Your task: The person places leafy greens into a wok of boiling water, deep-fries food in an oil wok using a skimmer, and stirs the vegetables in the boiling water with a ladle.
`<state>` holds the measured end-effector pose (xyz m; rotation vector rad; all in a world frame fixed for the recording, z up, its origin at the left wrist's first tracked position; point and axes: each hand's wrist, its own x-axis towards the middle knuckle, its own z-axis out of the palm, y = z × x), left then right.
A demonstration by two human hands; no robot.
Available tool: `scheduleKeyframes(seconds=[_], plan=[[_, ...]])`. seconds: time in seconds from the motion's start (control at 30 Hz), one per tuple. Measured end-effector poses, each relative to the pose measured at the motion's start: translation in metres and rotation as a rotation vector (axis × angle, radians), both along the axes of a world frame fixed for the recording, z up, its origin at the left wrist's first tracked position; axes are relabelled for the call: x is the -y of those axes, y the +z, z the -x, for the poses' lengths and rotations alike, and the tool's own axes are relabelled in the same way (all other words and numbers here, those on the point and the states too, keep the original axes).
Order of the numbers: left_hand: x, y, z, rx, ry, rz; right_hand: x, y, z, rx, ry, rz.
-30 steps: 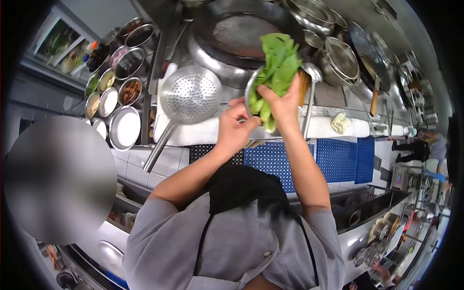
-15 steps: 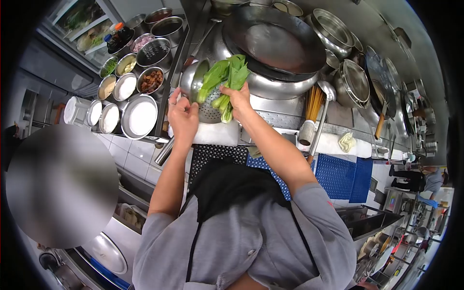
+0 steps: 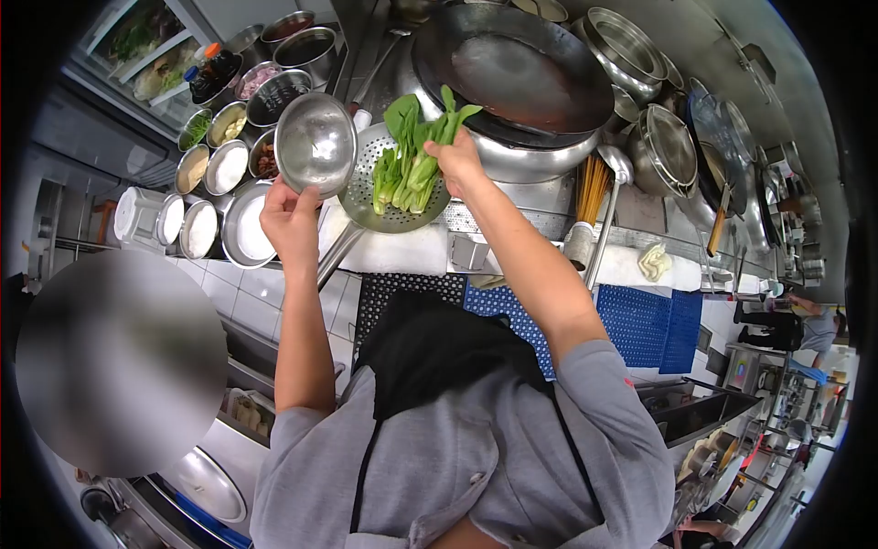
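My left hand (image 3: pixel 291 224) grips the rim of a shiny steel bowl (image 3: pixel 315 145), tilted so its inside faces up toward me. To its right lies a round perforated strainer (image 3: pixel 364 188), its metal handle (image 3: pixel 338 256) pointing down and left. Leafy bok choy (image 3: pixel 407 178) rests in the strainer, stalks toward me and leaves toward the wok. My right hand (image 3: pixel 460 165) is closed around the right side of the bok choy, with the thumb on top of it. Part of the strainer is hidden beneath the leaves.
A large dark wok (image 3: pixel 517 69) sits on the stove just beyond. Several ingredient bowls, among them a white-filled one (image 3: pixel 226 167), stand at the left. A bamboo brush (image 3: pixel 590 206) and a long ladle (image 3: pixel 615 169) lie at the right. A folded white cloth (image 3: pixel 407 253) runs along the front edge.
My left hand has moved left with the steel bowl, swinging it away from the strainer and turning its inside into view. The bok choy now lies more upright and spread on the strainer.
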<state>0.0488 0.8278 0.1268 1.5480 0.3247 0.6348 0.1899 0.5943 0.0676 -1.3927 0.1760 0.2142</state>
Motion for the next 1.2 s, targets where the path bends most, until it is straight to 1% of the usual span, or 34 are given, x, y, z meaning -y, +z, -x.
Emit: scheduleKeyframes(seconds=[0.03, 0.07, 0.1, 0.17, 0.2, 0.3, 0.37, 0.43, 0.5, 0.6, 0.67, 0.7, 0.73, 0.77, 0.83, 0.87, 0.9, 0.97, 1.07, 1.1, 1.17, 1.2], plan=[[-0.001, 0.001, 0.001, -0.020, -0.015, 0.056, -0.003, 0.015, 0.002, -0.001, 0.041, -0.033], [0.006, 0.014, 0.004, -0.021, -0.022, 0.141, -0.008, 0.023, 0.004, 0.079, 0.099, -0.068], [0.010, 0.021, 0.006, -0.028, -0.027, 0.224, -0.012, 0.039, 0.009, -0.020, 0.084, -0.140], [0.007, 0.019, 0.006, -0.037, -0.016, 0.288, -0.018, 0.073, 0.019, -0.214, 0.055, -0.281], [0.006, 0.019, 0.004, -0.037, -0.010, 0.321, -0.015, 0.055, 0.008, -0.147, 0.098, -0.155], [0.000, 0.010, 0.000, -0.025, 0.037, 0.443, -0.003, 0.044, 0.016, -0.124, 0.008, -0.023], [-0.001, 0.009, 0.000, -0.032, 0.019, 0.506, 0.009, 0.025, 0.021, -0.137, 0.065, -0.013], [0.002, 0.012, -0.002, -0.045, -0.016, 0.556, 0.021, 0.022, 0.028, -0.143, 0.130, -0.012], [0.009, 0.015, -0.005, -0.069, -0.070, 0.593, 0.027, 0.039, 0.044, -0.144, 0.199, -0.020], [0.020, 0.007, -0.017, -0.060, -0.232, 0.610, 0.037, 0.070, 0.064, -0.152, 0.178, -0.132], [0.034, -0.001, -0.028, -0.079, -0.343, 0.621, 0.050, 0.078, 0.076, -0.079, 0.141, -0.149], [0.049, 0.008, -0.030, -0.120, -0.382, 0.553, 0.058, 0.081, 0.082, -0.037, 0.105, -0.152], [0.063, 0.012, -0.033, -0.147, -0.407, 0.542, 0.066, 0.080, 0.088, 0.003, 0.057, -0.155], [0.076, 0.014, -0.038, -0.167, -0.437, 0.532, 0.079, 0.088, 0.095, -0.032, 0.025, -0.223], [0.086, 0.002, -0.051, -0.229, -0.664, 0.410, 0.108, 0.077, 0.107, -0.033, -0.050, -0.211], [0.099, 0.002, -0.056, -0.272, -0.705, 0.399, 0.120, 0.084, 0.117, -0.058, -0.110, -0.207], [0.109, -0.004, -0.060, -0.258, -0.791, 0.423, 0.130, 0.089, 0.128, -0.087, -0.164, -0.210], [0.132, -0.010, -0.065, -0.289, -0.930, 0.363, 0.154, 0.073, 0.147, -0.042, -0.259, -0.200], [0.169, -0.022, -0.068, -0.325, -1.071, 0.485, 0.188, 0.065, 0.185, -0.093, -0.339, -0.232], [0.189, -0.007, -0.059, -0.321, -1.093, 0.483, 0.198, 0.061, 0.199, -0.106, -0.353, -0.257], [0.220, -0.010, -0.050, -0.405, -1.129, 0.399, 0.215, 0.059, 0.229, -0.134, -0.434, -0.262], [0.233, -0.005, -0.043, -0.440, -1.196, 0.349, 0.221, 0.059, 0.244, -0.133, -0.484, -0.274]])
